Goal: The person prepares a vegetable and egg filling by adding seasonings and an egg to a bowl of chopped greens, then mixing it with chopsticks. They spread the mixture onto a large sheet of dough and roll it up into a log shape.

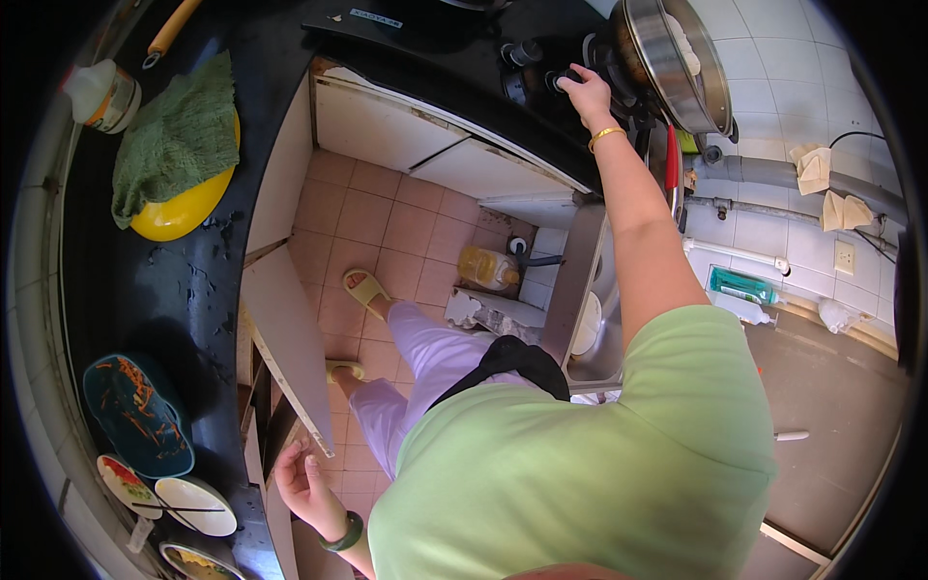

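Observation:
My right hand, with a gold bracelet on its wrist, has its fingertips on a black gas stove knob. Another stove knob sits beside it on the black stove. Just behind the hand, a wide metal pan stands over the burner, with something pale inside. Down at the lower left, my left hand hangs empty with loosely bent fingers, a dark green bangle at its wrist. It is near the edge of an open white cabinet door.
On the black counter are a green cloth over a yellow bowl, a white bottle, a teal basin with orange shreds, and a white bowl with chopsticks. A sink and an oil jug lie below the right arm.

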Tool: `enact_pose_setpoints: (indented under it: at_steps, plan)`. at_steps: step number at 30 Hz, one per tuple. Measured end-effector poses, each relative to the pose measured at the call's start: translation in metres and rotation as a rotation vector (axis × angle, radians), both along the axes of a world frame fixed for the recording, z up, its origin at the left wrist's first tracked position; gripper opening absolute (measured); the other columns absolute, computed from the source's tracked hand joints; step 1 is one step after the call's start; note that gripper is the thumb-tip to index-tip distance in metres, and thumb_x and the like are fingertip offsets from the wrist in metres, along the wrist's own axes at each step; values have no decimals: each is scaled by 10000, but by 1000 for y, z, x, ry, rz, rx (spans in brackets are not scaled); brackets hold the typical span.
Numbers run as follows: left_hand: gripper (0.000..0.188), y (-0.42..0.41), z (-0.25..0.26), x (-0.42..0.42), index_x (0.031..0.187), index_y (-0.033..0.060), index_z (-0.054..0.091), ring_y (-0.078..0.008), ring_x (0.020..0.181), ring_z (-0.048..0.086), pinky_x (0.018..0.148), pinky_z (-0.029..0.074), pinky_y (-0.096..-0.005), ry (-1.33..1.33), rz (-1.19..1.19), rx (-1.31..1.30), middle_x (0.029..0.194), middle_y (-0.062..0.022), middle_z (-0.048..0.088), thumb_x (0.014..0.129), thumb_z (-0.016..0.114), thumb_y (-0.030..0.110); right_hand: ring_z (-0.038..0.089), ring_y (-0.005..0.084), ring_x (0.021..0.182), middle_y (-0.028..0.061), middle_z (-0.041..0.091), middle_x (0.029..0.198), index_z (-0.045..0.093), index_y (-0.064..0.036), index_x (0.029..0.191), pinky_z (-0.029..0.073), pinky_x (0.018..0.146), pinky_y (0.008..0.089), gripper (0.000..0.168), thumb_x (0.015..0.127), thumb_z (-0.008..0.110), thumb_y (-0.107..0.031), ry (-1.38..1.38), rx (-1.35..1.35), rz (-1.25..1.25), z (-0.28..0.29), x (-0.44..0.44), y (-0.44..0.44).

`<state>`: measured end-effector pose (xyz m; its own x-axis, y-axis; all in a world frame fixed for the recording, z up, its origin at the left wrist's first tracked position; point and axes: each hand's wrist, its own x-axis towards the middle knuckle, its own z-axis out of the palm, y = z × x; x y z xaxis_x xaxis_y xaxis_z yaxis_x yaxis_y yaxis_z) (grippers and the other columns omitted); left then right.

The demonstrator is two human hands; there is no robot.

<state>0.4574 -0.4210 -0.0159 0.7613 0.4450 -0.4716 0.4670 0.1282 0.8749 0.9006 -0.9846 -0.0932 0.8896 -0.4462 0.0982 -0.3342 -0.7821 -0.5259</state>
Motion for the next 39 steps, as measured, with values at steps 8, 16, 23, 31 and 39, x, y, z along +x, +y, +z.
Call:
enact_pose_setpoints:
  at_steps: [8, 16, 23, 31, 39]
  plan:
    - [249, 0, 0, -2, 1148, -30, 559, -190, 1017, 618, 935, 470, -292, -4, -15, 10, 1120, -119, 637, 900, 569, -16, 657, 271, 1006, 159, 685, 1110, 673, -88, 1184, 491, 920, 333, 553, 668, 781, -256, 8, -23, 9, -1, 0, -1]
    - [240, -1, 1, -1, 1135, -30, 565, -164, 1002, 618, 905, 479, -273, -49, 25, -74, 1108, -113, 641, 895, 573, -39, 624, 301, 1076, 185, 647, 1173, 618, -47, 1245, 465, 975, 349, 666, 645, 774, -290, -23, 9, 89, -9, -1, -12]
    - [249, 10, 18, -17, 1127, -34, 576, -144, 987, 623, 891, 487, -259, -180, 91, -31, 1071, -92, 650, 881, 585, -74, 534, 259, 1112, 149, 580, 1201, 552, -37, 1295, 454, 947, 358, 681, 707, 817, -254, -314, 33, 34, 27, -28, 70]
    - [255, 56, 48, -85, 1098, -39, 597, -146, 993, 628, 887, 506, -266, -299, 204, 72, 1084, -97, 650, 847, 615, -80, 543, 128, 1032, 39, 584, 1222, 574, -57, 1276, 466, 873, 266, 477, 814, 687, -26, -148, 607, 722, 22, -151, 338]
    - [252, 122, 41, -181, 1080, -31, 603, -157, 985, 639, 901, 501, -271, -409, 436, 134, 1042, -90, 656, 836, 615, -91, 549, 114, 965, 39, 532, 1175, 618, -66, 1209, 509, 775, 227, 398, 819, 689, -28, -88, 794, 1273, 67, -239, 606]
